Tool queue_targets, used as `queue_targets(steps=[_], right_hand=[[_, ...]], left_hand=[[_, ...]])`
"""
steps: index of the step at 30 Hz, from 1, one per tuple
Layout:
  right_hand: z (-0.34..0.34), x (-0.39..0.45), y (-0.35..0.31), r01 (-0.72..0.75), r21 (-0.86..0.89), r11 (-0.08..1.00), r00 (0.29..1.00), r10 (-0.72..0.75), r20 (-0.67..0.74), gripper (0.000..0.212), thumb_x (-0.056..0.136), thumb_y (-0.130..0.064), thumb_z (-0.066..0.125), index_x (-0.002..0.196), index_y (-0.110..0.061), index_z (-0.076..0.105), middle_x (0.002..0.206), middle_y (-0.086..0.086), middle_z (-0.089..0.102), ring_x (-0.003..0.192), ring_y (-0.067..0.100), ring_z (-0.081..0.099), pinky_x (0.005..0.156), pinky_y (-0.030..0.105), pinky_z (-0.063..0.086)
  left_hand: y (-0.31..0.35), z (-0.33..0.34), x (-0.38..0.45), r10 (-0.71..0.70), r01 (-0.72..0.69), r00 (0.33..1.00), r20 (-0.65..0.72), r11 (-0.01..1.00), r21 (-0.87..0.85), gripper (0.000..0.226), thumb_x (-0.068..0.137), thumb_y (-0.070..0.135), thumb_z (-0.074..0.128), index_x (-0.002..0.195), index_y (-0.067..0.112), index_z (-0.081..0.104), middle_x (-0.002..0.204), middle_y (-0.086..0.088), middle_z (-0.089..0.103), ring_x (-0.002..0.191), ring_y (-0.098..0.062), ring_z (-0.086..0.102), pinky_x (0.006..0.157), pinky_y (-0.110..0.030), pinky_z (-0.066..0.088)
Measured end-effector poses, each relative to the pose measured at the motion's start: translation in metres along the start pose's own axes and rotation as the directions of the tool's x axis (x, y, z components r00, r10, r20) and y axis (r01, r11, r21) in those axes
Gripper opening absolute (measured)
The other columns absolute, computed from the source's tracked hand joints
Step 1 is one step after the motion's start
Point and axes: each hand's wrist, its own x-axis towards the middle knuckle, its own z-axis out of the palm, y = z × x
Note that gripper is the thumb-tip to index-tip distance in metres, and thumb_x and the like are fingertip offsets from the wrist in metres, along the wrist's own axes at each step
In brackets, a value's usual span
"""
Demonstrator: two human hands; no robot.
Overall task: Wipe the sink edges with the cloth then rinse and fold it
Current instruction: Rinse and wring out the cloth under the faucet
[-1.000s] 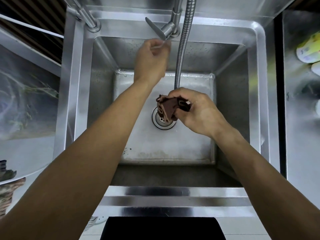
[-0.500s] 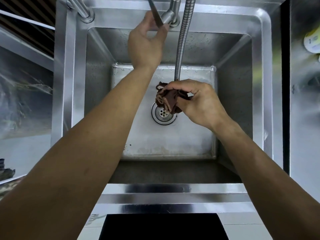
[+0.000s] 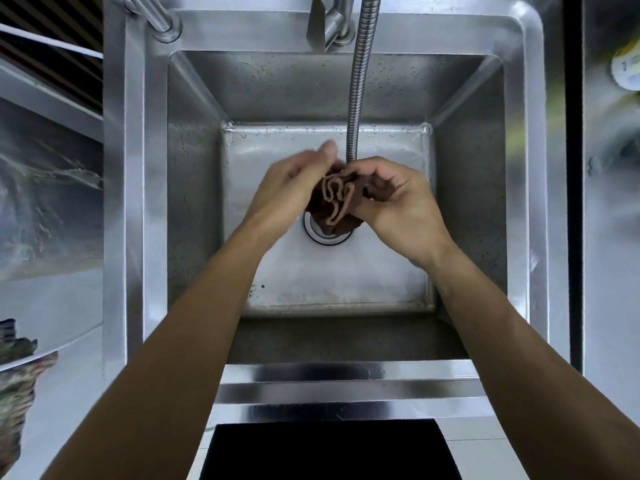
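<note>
A bunched brown cloth (image 3: 335,202) hangs over the drain (image 3: 327,233) of the steel sink (image 3: 526,98), just under the end of the flexible metal hose (image 3: 358,84). My right hand (image 3: 398,206) grips the cloth from the right with curled fingers. From the left, my left hand (image 3: 294,188) presses against the cloth with fingers nearly straight; whether they wrap it is hidden. The tap lever (image 3: 317,22) stands at the back rim, free of both hands.
A second tap pipe (image 3: 156,19) stands at the back left corner of the rim. A steel counter (image 3: 609,237) lies to the right with a yellow and white object (image 3: 627,69) on it. The sink's front rim (image 3: 346,386) is below my forearms.
My left hand has let go of the tap lever and come down to the cloth. My right hand kept its grip on the cloth under the hose.
</note>
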Motion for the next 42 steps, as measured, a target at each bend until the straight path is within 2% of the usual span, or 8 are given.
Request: queue_targets(steps=[5,11,15,21,26,32,37,42], right_hand=[[-0.004,-0.017,0.012,-0.187,0.152,0.971,0.977,0.168,0.128,0.034,0.078,0.020,0.072,0.098,-0.007,0.067,0.093,0.021,0.071,0.089,0.037,0.068,0.083,0.065,0.060],[0.000,-0.038,0.031,-0.195,0.137,0.971,0.971,0.171,0.168,0.048,0.070,0.032,0.070,0.077,-0.015,0.076,0.099,0.008,0.074,0.092,0.021,0.070,0.075,0.035,0.063],[0.005,-0.041,0.041,-0.060,0.093,0.994,0.992,0.049,0.117,0.049,0.064,0.037,0.069,0.068,-0.012,0.073,0.097,0.011,0.072,0.087,0.022,0.071,0.060,0.053,0.060],[0.009,-0.047,0.050,0.160,-0.174,0.972,0.979,-0.134,0.150,0.044,0.072,0.027,0.067,0.073,-0.017,0.074,0.102,0.009,0.070,0.096,0.017,0.070,0.084,0.021,0.052],[-0.009,-0.052,0.040,-0.180,-0.232,0.956,0.941,0.236,0.243,0.045,0.072,-0.001,0.058,0.110,-0.026,0.064,0.117,-0.004,0.069,0.116,0.007,0.063,0.104,0.028,0.051],[-0.042,-0.044,0.049,-0.651,-0.070,0.756,0.707,0.637,0.307,0.051,0.081,-0.033,0.080,0.127,-0.018,0.063,0.114,0.008,0.074,0.106,0.022,0.070,0.093,0.045,0.060],[-0.035,-0.043,0.044,-0.576,-0.198,0.793,0.742,0.609,0.279,0.023,0.097,-0.023,0.071,0.114,-0.008,0.068,0.091,0.008,0.079,0.078,0.021,0.073,0.074,0.036,0.061],[-0.038,-0.050,0.002,-0.260,-0.717,0.647,0.843,0.515,0.159,0.015,0.101,-0.038,0.065,0.098,-0.027,0.075,0.082,-0.007,0.076,0.069,0.011,0.068,0.067,0.029,0.055]], left_hand=[[-0.024,-0.016,-0.019,-0.154,0.189,0.916,0.370,0.980,-0.060,0.031,0.097,0.048,0.063,0.099,0.018,0.070,0.089,0.006,0.074,0.086,-0.012,0.070,0.082,-0.034,0.053],[-0.035,-0.024,-0.012,-0.534,0.655,0.607,0.588,0.755,0.009,0.071,0.086,0.069,0.051,0.110,0.007,0.076,0.108,-0.014,0.077,0.088,-0.024,0.077,0.070,-0.034,0.063],[-0.058,-0.024,-0.008,-0.452,0.647,0.417,0.788,0.757,0.092,0.053,0.074,0.061,0.076,0.110,0.022,0.081,0.126,-0.011,0.073,0.098,-0.018,0.073,0.080,-0.031,0.055],[-0.058,-0.021,0.005,-0.442,0.581,0.217,0.871,0.775,0.249,0.044,0.086,0.036,0.075,0.124,0.015,0.069,0.134,-0.014,0.068,0.111,-0.029,0.072,0.068,-0.024,0.053],[-0.041,-0.002,0.008,-0.600,0.249,0.446,0.664,0.796,0.552,0.016,0.092,0.009,0.072,0.108,0.011,0.070,0.093,-0.006,0.070,0.072,-0.011,0.065,0.057,-0.020,0.049],[-0.038,0.007,-0.007,-0.350,-0.086,0.748,0.564,0.791,0.605,0.044,0.085,0.029,0.083,0.119,0.031,0.056,0.101,0.006,0.070,0.088,-0.013,0.067,0.080,-0.032,0.055],[-0.041,-0.005,-0.014,-0.324,0.088,0.760,0.563,0.910,0.405,0.044,0.097,0.020,0.071,0.135,0.033,0.054,0.118,0.001,0.069,0.105,-0.015,0.070,0.094,-0.037,0.059],[-0.062,-0.037,-0.022,-0.419,0.382,0.820,0.389,0.908,0.172,0.042,0.090,-0.008,0.054,0.112,0.025,0.068,0.129,-0.009,0.069,0.121,-0.029,0.066,0.102,-0.046,0.056]])
